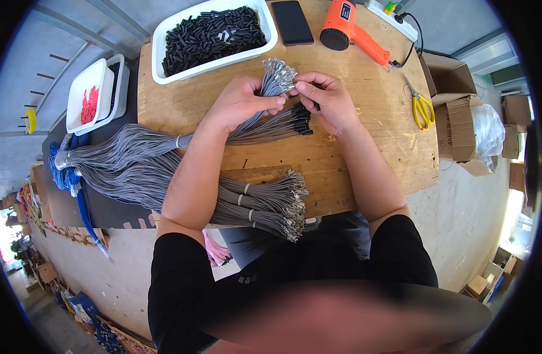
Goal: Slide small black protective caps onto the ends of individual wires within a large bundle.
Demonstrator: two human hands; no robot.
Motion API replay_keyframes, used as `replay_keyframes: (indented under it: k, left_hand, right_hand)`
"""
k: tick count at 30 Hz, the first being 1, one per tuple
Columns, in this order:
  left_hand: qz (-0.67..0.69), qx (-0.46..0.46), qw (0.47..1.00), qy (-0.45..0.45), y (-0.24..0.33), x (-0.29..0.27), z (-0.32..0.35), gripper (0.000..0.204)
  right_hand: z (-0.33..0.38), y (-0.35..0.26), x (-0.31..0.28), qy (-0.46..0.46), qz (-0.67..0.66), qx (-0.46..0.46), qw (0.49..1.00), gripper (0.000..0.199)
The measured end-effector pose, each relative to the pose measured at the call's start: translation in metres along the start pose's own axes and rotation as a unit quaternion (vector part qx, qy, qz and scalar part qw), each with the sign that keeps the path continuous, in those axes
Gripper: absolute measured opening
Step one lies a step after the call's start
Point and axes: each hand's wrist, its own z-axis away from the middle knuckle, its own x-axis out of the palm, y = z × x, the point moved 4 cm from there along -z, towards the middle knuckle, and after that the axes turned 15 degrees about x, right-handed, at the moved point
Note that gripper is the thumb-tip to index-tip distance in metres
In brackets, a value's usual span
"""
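Note:
My left hand (pixel 247 101) is closed around a bundle of grey wires (pixel 273 85), whose bare metal terminals fan out above the fingers. Thumb and forefinger of my right hand (pixel 325 100) pinch together at the right side of these terminals. A small black sleeve (pixel 316 107) shows under its curled fingers; what the fingertips themselves pinch is too small to make out. Just below the hands, other grey wires end in black sleeves (pixel 300 120). Nearer to me, tied bundles of grey wire (pixel 247 203) lie with bare metal terminals at their right ends.
A white tray (pixel 157 59) of black sleeves stands at the back beside a black phone (pixel 292 22). An orange heat gun (pixel 353 32), a power strip (pixel 395 19) and yellow-handled scissors (pixel 422 111) lie rightward. Small white trays (pixel 74 97) sit left; cardboard boxes (pixel 460 130) stand right.

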Motion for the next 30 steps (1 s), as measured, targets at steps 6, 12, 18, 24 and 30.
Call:
replay_keyframes:
  k: [6,12,18,24,30]
  left_hand:
    - [0.049,-0.008,0.998,0.038,-0.005,-0.004,0.000,0.026]
    - [0.026,0.015,0.999,0.034,-0.008,-0.004,-0.001,0.025]
    - [0.002,0.030,0.997,0.076,-0.012,-0.008,-0.002,0.024]
    - [-0.012,0.028,0.996,0.080,-0.015,-0.008,-0.004,0.027]
    - [0.027,0.021,0.996,0.079,-0.009,-0.004,-0.003,0.026]
  right_hand:
    - [0.001,-0.001,-0.001,0.013,0.041,-0.022,0.999,0.014]
    - [0.004,-0.002,0.001,0.035,0.115,-0.079,0.990,0.011]
    - [0.005,-0.001,0.005,0.018,0.127,-0.072,0.989,0.010]
    - [-0.007,-0.001,-0.024,-0.059,-0.231,0.056,0.970,0.020]
    - [-0.010,0.000,-0.030,-0.027,-0.284,0.048,0.957,0.022]
